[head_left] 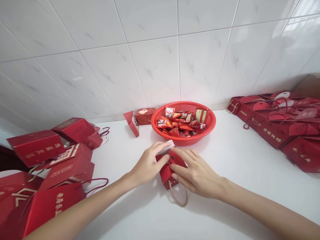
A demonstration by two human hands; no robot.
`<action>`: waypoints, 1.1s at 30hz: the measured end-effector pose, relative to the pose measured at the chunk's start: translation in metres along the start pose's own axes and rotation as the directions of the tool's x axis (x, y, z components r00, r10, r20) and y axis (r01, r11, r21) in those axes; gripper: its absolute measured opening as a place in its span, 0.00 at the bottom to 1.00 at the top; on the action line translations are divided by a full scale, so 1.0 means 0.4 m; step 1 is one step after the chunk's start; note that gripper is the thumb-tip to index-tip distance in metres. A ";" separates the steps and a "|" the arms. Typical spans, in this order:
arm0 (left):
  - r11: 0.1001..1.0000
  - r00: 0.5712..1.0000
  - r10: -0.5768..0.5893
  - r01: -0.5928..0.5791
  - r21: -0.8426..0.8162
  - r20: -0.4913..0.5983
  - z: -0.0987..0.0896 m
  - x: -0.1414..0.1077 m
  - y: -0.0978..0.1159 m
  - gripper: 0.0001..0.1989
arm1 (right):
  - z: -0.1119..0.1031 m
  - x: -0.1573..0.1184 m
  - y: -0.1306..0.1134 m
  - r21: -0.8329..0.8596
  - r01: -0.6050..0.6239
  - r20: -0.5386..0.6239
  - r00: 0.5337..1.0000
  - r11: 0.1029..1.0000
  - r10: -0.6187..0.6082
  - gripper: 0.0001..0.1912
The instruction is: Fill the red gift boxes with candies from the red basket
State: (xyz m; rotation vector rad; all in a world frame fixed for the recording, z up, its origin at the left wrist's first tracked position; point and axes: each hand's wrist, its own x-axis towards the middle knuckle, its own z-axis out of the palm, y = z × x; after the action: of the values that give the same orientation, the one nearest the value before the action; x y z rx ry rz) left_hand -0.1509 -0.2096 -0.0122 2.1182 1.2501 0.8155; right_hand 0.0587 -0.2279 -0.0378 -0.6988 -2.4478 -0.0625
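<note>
A small red gift box with a twine loop handle rests on the white table in front of me. My left hand grips its left side, thumb lying over the top flaps. From the right, my right hand presses its fingers onto the red top flaps, bent around that edge. The flaps are partly hidden under my fingers, and a pale flap tip sticks up at the back. Just behind the box stands a red plastic basket full of wrapped sweets.
Several red gift boxes are piled at the left, some with cord handles. Rows of closed red boxes stand at the right by the tiled wall. A small patterned box and a folded red card sit left of the basket.
</note>
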 end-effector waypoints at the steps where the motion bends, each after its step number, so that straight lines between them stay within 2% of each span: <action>1: 0.999 0.999 -0.029 0.029 -0.038 -0.014 -0.001 0.005 -0.003 0.18 | 0.001 0.005 -0.003 -0.031 -0.010 0.009 1.000 0.999 0.010 0.12; 4: 0.992 0.993 -0.105 0.101 -0.079 -0.052 -0.001 0.016 -0.010 0.16 | 0.010 0.009 -0.007 -0.118 -0.100 -0.018 0.995 0.988 0.099 0.11; 7: 0.971 0.979 -0.201 0.195 -0.137 -0.031 0.004 0.022 -0.017 0.17 | 0.019 0.001 -0.004 -0.070 -0.275 -0.073 0.960 0.959 0.270 0.16; 10: 0.943 0.961 -0.275 0.274 -0.188 0.021 0.013 0.023 -0.021 0.19 | 0.018 -0.005 0.004 0.027 -0.448 -0.015 0.894 0.894 0.448 0.18; 14: 0.887 0.936 -0.334 0.351 -0.301 0.110 0.021 0.025 -0.019 0.21 | 0.006 0.005 0.012 0.060 -0.615 0.097 0.787 0.786 0.609 0.13; 17: 0.830 0.912 -0.387 0.407 -0.380 0.132 0.018 0.030 -0.013 0.22 | 0.005 0.020 0.014 0.112 -0.666 0.154 0.745 0.738 0.649 0.15; 19: 0.821 0.903 -0.397 0.429 -0.376 0.163 0.010 0.031 -0.007 0.20 | 0.007 0.028 0.017 0.153 -0.691 0.176 0.723 0.707 0.668 0.17; 22: 0.820 0.888 -0.369 0.450 -0.354 0.273 -0.011 0.029 0.003 0.08 | 0.007 0.034 0.029 0.276 -0.715 0.214 0.697 0.642 0.685 0.18; 26: 0.791 0.848 -0.308 0.480 -0.378 0.432 -0.037 0.015 0.004 0.35 | -0.005 0.029 0.049 0.451 -0.727 0.309 0.671 0.517 0.674 0.22; 30: 0.821 0.833 -0.193 0.427 -0.380 0.519 -0.044 -0.003 -0.004 0.43 | -0.012 0.022 0.057 0.553 -0.741 0.416 0.642 0.381 0.644 0.26; 33: 0.848 0.832 -0.193 0.408 -0.337 0.520 -0.042 -0.013 -0.007 0.47 | -0.022 0.022 0.059 0.618 -0.746 0.504 0.618 0.248 0.603 0.28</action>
State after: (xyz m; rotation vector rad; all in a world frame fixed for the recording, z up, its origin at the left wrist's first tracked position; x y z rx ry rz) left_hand -0.1669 -0.2105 -0.0041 1.5592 0.9928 0.3541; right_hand 0.0692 -0.2051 -0.0283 -1.2709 -1.7255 1.4244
